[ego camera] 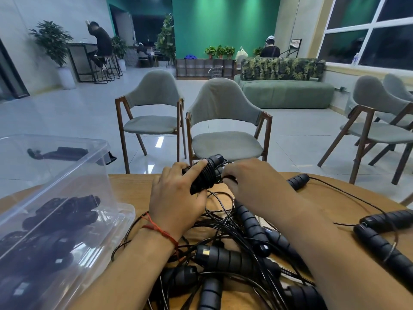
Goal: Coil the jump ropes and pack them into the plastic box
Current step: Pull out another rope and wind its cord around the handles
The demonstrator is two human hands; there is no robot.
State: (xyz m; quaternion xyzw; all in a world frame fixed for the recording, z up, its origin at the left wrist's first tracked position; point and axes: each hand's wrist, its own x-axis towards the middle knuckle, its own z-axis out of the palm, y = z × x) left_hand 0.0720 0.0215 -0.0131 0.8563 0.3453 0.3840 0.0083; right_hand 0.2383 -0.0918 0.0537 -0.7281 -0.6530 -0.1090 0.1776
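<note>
Far wall (223, 23): painted green, washed by light from above. Floor (78, 113): pale glossy tile, showing reflections. Left chair (152, 113) and middle chair (225, 121): grey upholstery, dark wooden frames, side by side. Right chairs (375, 121): same type. Sofa (286, 92): green, with a leaf-patterned back. Windows (368, 30): white-framed, dark outside. Potted plant (52, 41): white pot, against the grey left wall (26, 23).

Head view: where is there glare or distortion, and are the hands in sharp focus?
In the head view, ceiling light glares off the floor tiles and streaks down the green wall. The wide lens makes the window frame lean. The plastic box wall hazes the ropes inside. The left hand, right hand and the wound jump rope they hold look fairly sharp.
</note>
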